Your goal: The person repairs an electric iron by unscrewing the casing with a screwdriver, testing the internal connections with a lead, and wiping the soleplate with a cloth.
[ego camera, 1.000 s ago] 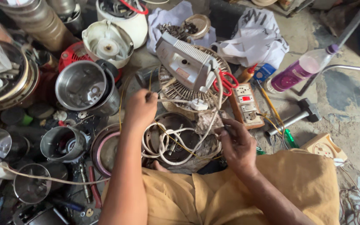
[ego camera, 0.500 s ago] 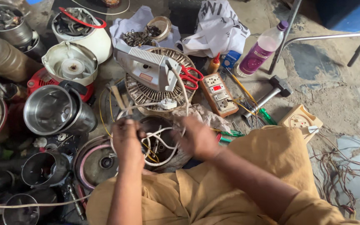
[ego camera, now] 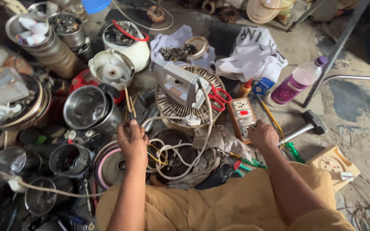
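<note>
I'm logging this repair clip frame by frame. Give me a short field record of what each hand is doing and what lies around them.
left hand: pinching thin sticks, above the white cord coil
right hand: resting on the switch-and-socket board
between hands: opened round appliance base with wires
behind: grey appliance body, red-handled scissors
right side: hammer, purple bottle
left side: steel jar

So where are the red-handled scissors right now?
In the head view, the red-handled scissors lie right of centre on the round wire fan grille, between the grey appliance body and the switch-and-socket board.
</note>
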